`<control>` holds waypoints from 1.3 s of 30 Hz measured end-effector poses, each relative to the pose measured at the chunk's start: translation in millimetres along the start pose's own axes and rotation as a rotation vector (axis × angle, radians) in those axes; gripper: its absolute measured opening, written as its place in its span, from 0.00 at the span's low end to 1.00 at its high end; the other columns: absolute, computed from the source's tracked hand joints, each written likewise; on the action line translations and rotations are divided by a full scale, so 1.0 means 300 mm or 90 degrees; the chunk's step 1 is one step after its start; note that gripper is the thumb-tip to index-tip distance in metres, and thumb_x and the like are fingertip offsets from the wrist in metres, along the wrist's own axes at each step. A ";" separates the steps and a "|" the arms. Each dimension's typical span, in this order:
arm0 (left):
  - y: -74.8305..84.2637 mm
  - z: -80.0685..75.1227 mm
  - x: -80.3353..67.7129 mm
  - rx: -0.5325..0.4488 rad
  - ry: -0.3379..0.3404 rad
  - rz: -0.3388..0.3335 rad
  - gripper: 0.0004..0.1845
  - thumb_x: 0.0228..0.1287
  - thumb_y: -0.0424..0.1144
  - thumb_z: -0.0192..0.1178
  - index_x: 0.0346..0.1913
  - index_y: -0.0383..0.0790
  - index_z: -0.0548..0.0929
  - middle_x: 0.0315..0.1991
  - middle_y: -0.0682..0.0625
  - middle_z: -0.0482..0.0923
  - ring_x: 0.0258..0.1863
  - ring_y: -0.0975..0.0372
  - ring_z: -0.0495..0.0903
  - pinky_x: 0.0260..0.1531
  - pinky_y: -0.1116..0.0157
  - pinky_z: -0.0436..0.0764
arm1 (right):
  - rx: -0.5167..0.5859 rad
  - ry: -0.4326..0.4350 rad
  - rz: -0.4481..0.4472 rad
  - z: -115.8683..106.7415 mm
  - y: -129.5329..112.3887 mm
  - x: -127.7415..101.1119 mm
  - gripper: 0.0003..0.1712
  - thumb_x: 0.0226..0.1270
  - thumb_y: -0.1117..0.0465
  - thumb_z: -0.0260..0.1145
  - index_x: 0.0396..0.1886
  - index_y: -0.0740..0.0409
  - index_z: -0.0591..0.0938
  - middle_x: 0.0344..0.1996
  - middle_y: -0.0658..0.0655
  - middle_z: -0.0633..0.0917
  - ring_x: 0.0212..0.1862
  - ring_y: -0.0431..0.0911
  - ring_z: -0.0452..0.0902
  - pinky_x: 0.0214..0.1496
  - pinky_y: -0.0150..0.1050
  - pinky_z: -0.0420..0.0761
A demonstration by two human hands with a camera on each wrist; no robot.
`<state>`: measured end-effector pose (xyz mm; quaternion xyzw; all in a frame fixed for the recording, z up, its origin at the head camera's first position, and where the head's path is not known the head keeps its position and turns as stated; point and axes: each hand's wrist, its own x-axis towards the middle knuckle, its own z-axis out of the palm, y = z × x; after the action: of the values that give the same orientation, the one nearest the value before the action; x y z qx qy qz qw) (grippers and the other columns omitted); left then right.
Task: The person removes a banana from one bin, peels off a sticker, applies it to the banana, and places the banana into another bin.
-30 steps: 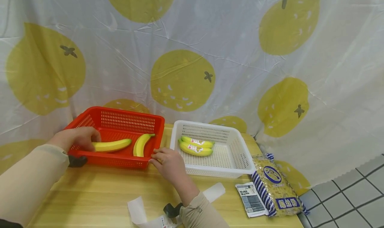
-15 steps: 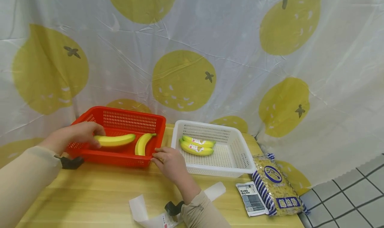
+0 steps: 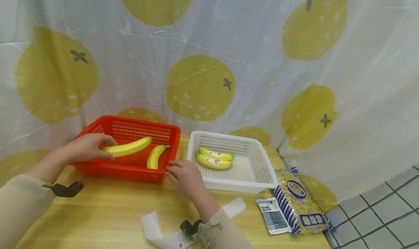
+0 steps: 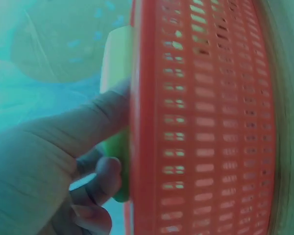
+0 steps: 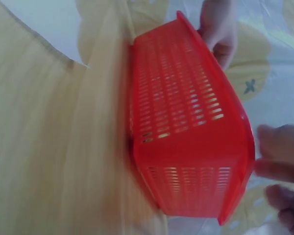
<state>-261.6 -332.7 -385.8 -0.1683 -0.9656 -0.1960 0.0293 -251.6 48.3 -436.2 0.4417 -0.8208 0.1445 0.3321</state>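
Note:
My left hand [image 3: 88,147] grips one end of a yellow banana [image 3: 131,148] and holds it raised and tilted over the red basket [image 3: 124,173]. In the left wrist view the thumb lies along the banana [image 4: 116,54], the other fingers are bent beneath it, and the basket's rim hides part of it. A second banana [image 3: 155,157] lies inside the red basket at its right end. My right hand [image 3: 186,178] touches that basket's near right corner. From the right wrist, the fingertips [image 5: 267,169] show right at the rim.
A white basket [image 3: 240,186] with two labelled bananas [image 3: 214,159] stands to the right. Beyond it lie a small printed packet [image 3: 274,216] and a large bag of yellowish food [image 3: 301,201]. A paper strip [image 3: 234,209] lies under the right forearm. A curtain hangs behind.
The left hand has moved right and up, lifting its banana from inside the red basket to above it, tip raised. The right hand stays at the basket corner.

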 end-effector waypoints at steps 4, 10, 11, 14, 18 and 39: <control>0.056 0.014 -0.022 -0.041 0.055 0.002 0.27 0.50 0.58 0.79 0.50 0.50 0.86 0.36 0.59 0.81 0.29 0.65 0.74 0.31 0.66 0.75 | 0.043 0.076 -0.026 -0.037 0.001 -0.048 0.03 0.63 0.59 0.77 0.35 0.52 0.92 0.33 0.47 0.89 0.35 0.39 0.82 0.41 0.27 0.80; 0.234 0.123 -0.082 -0.160 0.130 0.124 0.24 0.49 0.49 0.81 0.50 0.56 0.83 0.28 0.60 0.76 0.22 0.69 0.72 0.22 0.69 0.73 | 0.292 -0.079 -0.037 -0.141 0.036 -0.202 0.05 0.67 0.63 0.71 0.30 0.51 0.86 0.22 0.43 0.80 0.21 0.27 0.61 0.23 0.17 0.65; 0.267 0.149 -0.097 -0.177 0.140 0.153 0.24 0.49 0.47 0.81 0.50 0.58 0.83 0.29 0.61 0.76 0.23 0.70 0.72 0.22 0.69 0.74 | 0.352 -0.139 -0.012 -0.156 0.045 -0.230 0.06 0.68 0.63 0.70 0.30 0.51 0.86 0.21 0.43 0.79 0.20 0.26 0.59 0.22 0.18 0.64; 0.351 0.232 -0.124 -0.226 0.131 0.225 0.24 0.52 0.45 0.80 0.52 0.59 0.82 0.32 0.63 0.78 0.23 0.71 0.73 0.21 0.70 0.75 | 0.495 -0.293 0.087 -0.189 0.076 -0.301 0.06 0.71 0.62 0.68 0.34 0.55 0.89 0.17 0.46 0.75 0.18 0.25 0.55 0.18 0.22 0.62; 0.412 0.346 -0.126 -0.251 0.079 0.251 0.22 0.56 0.49 0.77 0.52 0.58 0.82 0.36 0.64 0.78 0.24 0.74 0.71 0.22 0.72 0.75 | 0.592 -0.412 0.166 -0.189 0.095 -0.351 0.09 0.68 0.61 0.70 0.44 0.58 0.90 0.12 0.49 0.70 0.15 0.28 0.53 0.17 0.24 0.59; 0.391 0.516 -0.131 -0.121 0.000 0.214 0.20 0.63 0.56 0.71 0.55 0.58 0.85 0.51 0.66 0.81 0.37 0.75 0.74 0.34 0.71 0.76 | 0.623 -0.511 0.186 -0.119 -0.007 -0.364 0.03 0.68 0.61 0.73 0.39 0.55 0.87 0.32 0.41 0.85 0.31 0.24 0.75 0.36 0.25 0.82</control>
<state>-183.7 -183.3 -490.1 -0.3289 -0.9011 -0.2788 0.0454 -192.5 134.8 -483.5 0.4456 -0.7720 0.3689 -0.2632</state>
